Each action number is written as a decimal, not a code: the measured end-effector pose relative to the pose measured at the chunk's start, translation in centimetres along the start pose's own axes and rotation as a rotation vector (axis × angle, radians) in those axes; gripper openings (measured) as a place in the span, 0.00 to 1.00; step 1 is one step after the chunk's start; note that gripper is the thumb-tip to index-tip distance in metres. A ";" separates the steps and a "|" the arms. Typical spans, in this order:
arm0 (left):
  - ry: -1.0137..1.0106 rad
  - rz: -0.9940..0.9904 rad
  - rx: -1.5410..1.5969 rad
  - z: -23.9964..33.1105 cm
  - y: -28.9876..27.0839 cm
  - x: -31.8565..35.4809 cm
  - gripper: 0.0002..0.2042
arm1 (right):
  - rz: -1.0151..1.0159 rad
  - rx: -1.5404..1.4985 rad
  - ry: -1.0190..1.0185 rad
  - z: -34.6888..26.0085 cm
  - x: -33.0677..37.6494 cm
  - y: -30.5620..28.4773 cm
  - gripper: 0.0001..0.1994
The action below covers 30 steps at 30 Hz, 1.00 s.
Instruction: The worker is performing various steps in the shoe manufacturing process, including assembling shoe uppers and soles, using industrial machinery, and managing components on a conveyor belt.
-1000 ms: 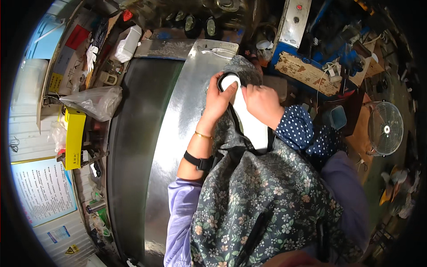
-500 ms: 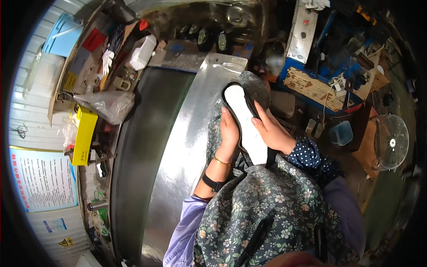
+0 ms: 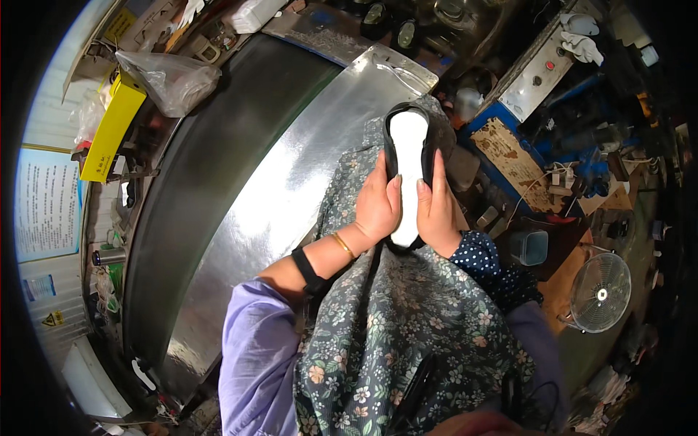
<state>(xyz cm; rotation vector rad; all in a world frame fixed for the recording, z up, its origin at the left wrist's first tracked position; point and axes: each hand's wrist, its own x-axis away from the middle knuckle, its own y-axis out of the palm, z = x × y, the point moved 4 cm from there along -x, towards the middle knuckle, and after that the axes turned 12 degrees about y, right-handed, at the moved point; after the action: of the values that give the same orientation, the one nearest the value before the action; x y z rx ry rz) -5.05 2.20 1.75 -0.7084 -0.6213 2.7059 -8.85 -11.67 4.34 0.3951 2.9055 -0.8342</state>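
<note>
Over my lap I hold a black shoe [image 3: 390,145], with its far end pointing away from me. A white insole [image 3: 408,152] lies lengthwise inside it, and black edging shows around both its ends. My left hand [image 3: 376,203] grips the shoe's left side, thumb up along the insole's edge. On the opposite side my right hand [image 3: 438,218] wraps the shoe, fingers stretched along its outer wall and thumb by the insole. The palms and the shoe's underside are hidden. A floral apron [image 3: 407,320] covers my lap beneath the shoe.
To the left runs a dark conveyor belt [image 3: 203,152] with a shiny metal side plate [image 3: 269,192]. Several dark shoes, one of them a shoe [image 3: 406,35], stand at the far end. A control panel [image 3: 534,87], blue bin [image 3: 528,248] and fan [image 3: 600,293] are on the right.
The insole's near end, which stuck out over the shoe's heel, now lies within the shoe. The shoe has turned more upright in view, and my left hand has slid nearer its heel.
</note>
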 end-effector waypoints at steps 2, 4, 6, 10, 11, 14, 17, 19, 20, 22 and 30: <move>0.056 0.072 0.077 -0.7 0.4 -0.7 0.27 | -0.045 -0.039 0.071 0.5 0.4 -0.1 0.31; -0.092 0.038 0.355 -1.3 0.5 -2.2 0.25 | -0.065 -0.072 0.090 0.5 1.0 -0.6 0.31; -0.162 0.130 0.578 -1.0 -0.1 -5.4 0.28 | -0.173 -0.092 0.101 0.3 1.5 -1.0 0.32; -0.541 -0.063 1.248 -0.7 -0.1 -10.5 0.31 | -0.333 0.079 0.103 -0.5 -0.7 -2.2 0.33; -0.491 -0.093 1.117 -0.4 -0.1 -11.0 0.29 | -0.344 -0.228 0.319 0.1 -2.5 -2.7 0.33; -0.315 -0.182 0.902 0.0 0.2 -10.8 0.17 | -0.345 -0.567 0.486 0.6 -8.0 -3.2 0.37; -0.040 -0.180 0.290 0.0 -0.3 -9.9 0.17 | -0.724 -0.851 0.365 -0.1 -10.7 -1.9 0.26; -0.064 -0.179 0.232 -0.4 -0.5 -9.5 0.16 | -0.663 -0.664 0.308 0.1 -11.1 -1.3 0.24; 0.000 -0.114 0.193 -0.4 -0.9 -9.5 0.16 | -0.628 -0.505 0.161 -0.3 -10.9 -1.1 0.23; 0.059 -0.102 0.520 -0.2 -0.7 -9.7 0.15 | -0.629 -0.494 0.116 -0.6 -10.1 -0.4 0.17; 0.188 -0.123 0.492 -1.0 0.8 -9.9 0.17 | -0.599 -1.024 0.573 0.1 -10.8 -1.6 0.18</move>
<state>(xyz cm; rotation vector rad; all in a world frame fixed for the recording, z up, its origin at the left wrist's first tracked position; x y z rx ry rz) 3.66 -1.72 4.55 -0.7451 0.0490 2.4877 1.11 -15.47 6.80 -0.4151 3.4539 0.9589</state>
